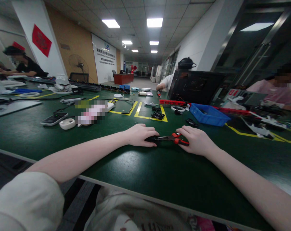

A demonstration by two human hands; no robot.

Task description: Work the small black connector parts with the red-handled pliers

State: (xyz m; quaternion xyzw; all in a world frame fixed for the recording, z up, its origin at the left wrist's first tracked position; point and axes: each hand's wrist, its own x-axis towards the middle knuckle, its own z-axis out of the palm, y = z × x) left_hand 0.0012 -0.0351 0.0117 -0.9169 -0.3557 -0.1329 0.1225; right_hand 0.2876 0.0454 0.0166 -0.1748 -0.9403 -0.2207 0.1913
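My right hand [195,140] is wrapped round the red and black handles of a pair of needle-nose pliers [169,138]. The jaws of the pliers point left and meet a small black part [150,139]. Closed on that same part is my left hand [142,134], its fingers and thumb covering much of it, so its exact kind is hidden. Both hands are low over the green table [135,166]. Just beyond them lies a cluster of small black parts [158,115], and another black piece [191,122] rests behind my right hand.
A blue bin [209,115] stands at the right, near a roll of white tape [178,109]. Left of my hands lie a phone [54,119], a white rounded case [67,124] and a black cable [129,107]. A large black panel [195,85] rises opposite, with a person [169,80] behind it.
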